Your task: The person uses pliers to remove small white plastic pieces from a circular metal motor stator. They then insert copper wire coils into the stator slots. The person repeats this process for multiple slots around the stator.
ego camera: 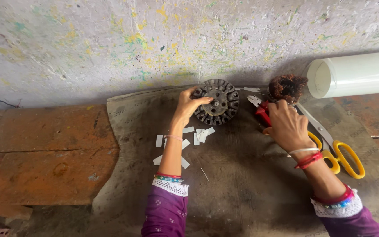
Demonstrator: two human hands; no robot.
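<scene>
Left hand [188, 105]: upper centre of the frame, fingers curled over the left edge of a round slotted metal disc [216, 102], gripping it; wrist carries thin bangles, the sleeve is purple with a white lace cuff

Round slotted metal disc: dark, toothed around its rim, small hub in the middle; sits on the grey mat [242, 188] close to the foot of the wall, just above centre of the frame

Right hand [287, 127]: right of centre, seen from the back, fingers folded down onto a red-handled tool [263, 113]; the grip itself is hidden under the hand, so I cannot tell how tight it is; red bangles on the wrist

Red-handled tool: only part of the red handle and a bit of pale metal show, left of the right hand

Bundle of reddish-brown wire [287, 86]: a tangled clump just above the right hand, near the wall

Scissors [337, 154]: yellow handles, long pale blades, lying on the mat to the right of the right hand

Paper strips [185, 142]: small white pieces scattered on the mat below the disc, beside the left forearm

White tube [356, 73]: lying on its side, upper right of the frame

Wall [110, 39]: pale, flecked with paint, across the top

Rusty orange slab [44, 153]: left side of the frame, beside the mat
</scene>
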